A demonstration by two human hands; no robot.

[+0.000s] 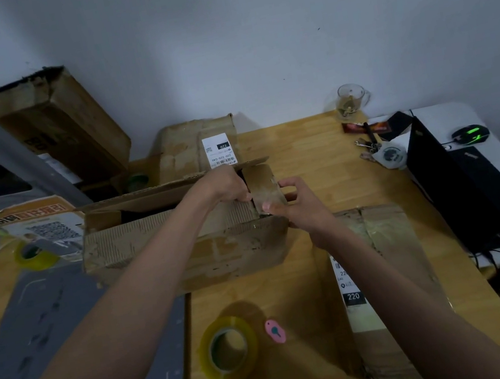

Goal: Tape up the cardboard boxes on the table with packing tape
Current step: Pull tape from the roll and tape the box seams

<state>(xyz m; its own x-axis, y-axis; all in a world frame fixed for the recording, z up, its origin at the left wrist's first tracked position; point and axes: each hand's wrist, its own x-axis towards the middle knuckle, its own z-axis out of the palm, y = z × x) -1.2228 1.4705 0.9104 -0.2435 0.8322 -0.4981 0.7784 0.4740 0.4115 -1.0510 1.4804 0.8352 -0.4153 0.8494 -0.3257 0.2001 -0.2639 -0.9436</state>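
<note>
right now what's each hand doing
left hand: gripping the box's end flap
right hand: pinching the same flap

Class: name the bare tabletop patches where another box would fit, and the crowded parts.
Bare wood lies between the open box and the keys, below the glass mug. Crowded: the near edge, with tape roll, pink cutter and taped box.
</note>
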